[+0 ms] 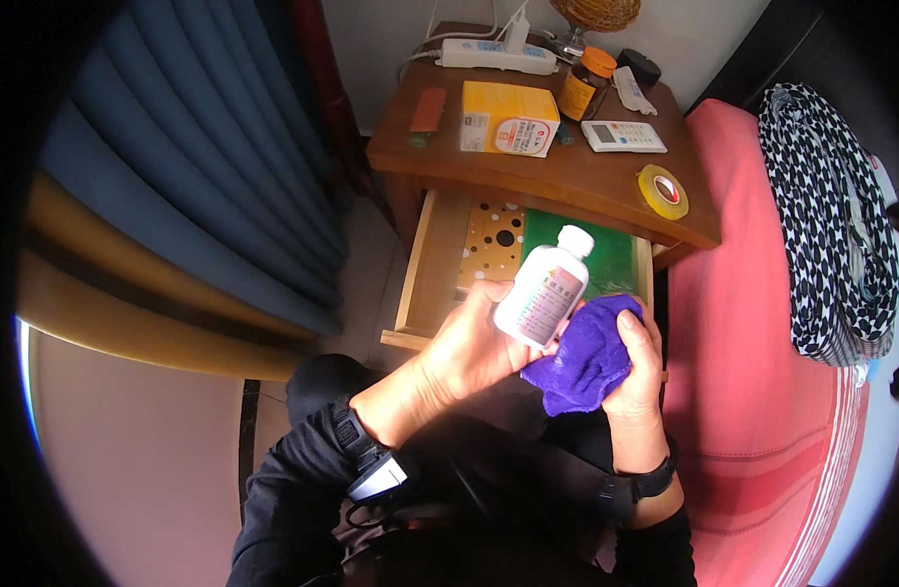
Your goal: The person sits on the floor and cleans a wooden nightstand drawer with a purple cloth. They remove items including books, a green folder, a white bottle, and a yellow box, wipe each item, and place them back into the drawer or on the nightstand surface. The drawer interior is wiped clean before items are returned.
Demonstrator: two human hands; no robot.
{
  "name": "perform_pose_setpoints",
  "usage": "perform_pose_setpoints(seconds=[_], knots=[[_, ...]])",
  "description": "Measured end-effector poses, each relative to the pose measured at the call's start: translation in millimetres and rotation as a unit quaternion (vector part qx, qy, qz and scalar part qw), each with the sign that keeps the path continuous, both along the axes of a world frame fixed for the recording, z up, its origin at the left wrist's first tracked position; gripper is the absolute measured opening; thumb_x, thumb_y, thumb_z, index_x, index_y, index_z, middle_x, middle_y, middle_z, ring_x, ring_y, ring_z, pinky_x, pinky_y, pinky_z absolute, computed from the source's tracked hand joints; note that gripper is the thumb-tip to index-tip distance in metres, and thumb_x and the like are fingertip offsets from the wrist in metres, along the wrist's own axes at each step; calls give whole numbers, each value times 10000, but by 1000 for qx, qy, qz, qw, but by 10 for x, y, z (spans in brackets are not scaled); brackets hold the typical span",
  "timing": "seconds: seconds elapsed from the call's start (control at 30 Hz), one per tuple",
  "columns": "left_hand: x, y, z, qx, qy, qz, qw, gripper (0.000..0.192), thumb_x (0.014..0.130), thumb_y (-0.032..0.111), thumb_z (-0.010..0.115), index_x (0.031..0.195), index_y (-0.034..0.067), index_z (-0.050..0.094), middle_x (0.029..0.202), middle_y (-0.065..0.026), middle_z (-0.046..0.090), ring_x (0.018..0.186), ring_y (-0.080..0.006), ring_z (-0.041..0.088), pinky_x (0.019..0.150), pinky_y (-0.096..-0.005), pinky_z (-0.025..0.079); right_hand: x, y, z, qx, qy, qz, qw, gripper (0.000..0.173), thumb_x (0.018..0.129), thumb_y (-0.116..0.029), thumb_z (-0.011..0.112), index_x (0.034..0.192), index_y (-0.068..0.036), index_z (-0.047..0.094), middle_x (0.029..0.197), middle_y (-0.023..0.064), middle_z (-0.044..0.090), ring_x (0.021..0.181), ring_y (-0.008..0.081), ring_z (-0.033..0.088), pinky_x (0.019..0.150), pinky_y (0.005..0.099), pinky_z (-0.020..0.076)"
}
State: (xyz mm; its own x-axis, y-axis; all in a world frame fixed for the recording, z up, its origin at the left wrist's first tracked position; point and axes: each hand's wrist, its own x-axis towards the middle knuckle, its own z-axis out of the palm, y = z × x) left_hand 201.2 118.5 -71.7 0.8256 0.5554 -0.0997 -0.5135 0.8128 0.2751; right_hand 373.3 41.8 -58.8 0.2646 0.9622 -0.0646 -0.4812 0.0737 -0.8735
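Note:
My left hand [464, 334] grips a white plastic bottle [541, 293] with a white cap, tilted to the right, its printed label facing up. My right hand [640, 359] holds a bunched purple cloth [592, 352] just right of the bottle's lower end. Both hands are over a pulled-out wooden drawer [413, 282], in which a dotted orange item [490, 238] and a green item [603, 253] lie. The bottle hides part of the green item. Fingers of my left hand are partly hidden behind the bottle and the cloth.
On the wooden nightstand [493, 180] are a yellow box [508, 110], brown bottle [585, 84], white remote control [624, 137], tape roll [663, 192] and power strip [497, 56]. Blue curtains [200, 147] hang at left. A bed with a pink cover [728, 293] stands at right.

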Motion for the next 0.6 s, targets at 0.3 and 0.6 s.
perform_pose_setpoints(seconds=[0.3,0.6], knots=[[16,28,-167,-56,-89,-76,992,624,858,352,479,1357,-12,392,1246,-210,524,986,-307,559,837,-372,487,101,-1,-82,-25,69,-6,997,228,895,-219,568,991,-12,566,905,108,628,826,213,638,773,343,526],[-18,-6,-149,11,-14,-62,998,592,871,378,450,1306,-22,441,1160,-198,567,955,-332,585,819,-382,480,150,16,-180,-18,64,30,997,223,907,-218,555,1010,-21,569,908,82,619,824,175,615,765,318,506]])
